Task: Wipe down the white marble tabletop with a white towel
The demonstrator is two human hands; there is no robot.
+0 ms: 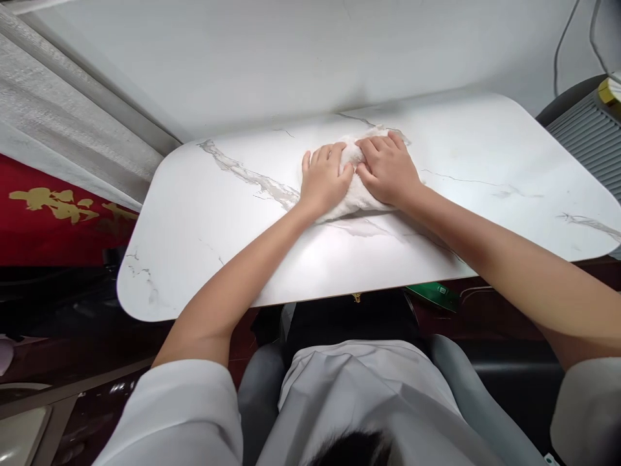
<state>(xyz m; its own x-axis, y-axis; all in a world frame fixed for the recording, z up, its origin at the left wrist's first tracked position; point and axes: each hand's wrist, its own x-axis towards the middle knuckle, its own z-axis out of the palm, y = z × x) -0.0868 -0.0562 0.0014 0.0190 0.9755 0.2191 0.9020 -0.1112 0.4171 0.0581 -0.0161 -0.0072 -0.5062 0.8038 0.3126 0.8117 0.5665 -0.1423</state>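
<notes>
A white, fluffy cloth (358, 195) lies bunched on the white marble-patterned table (194, 220), near its far edge. My left hand (326, 178) rests palm down on the cloth's left part, fingers reaching away from me and thumb apart. On its right part lies my right hand (388, 167), also palm down, with the fingers slightly bent and spread over the fabric. The two thumbs point toward each other with a small gap between them. Whatever is beneath the palms and the cloth is hidden.
A pale wall (291, 58) rises behind the table. A light curtain (72, 103) and a red cloth with gold markings (53, 204) hang at left. At right stands a grey ribbed appliance (589, 139) near dangling cables. Something green (436, 296) shows below the front edge.
</notes>
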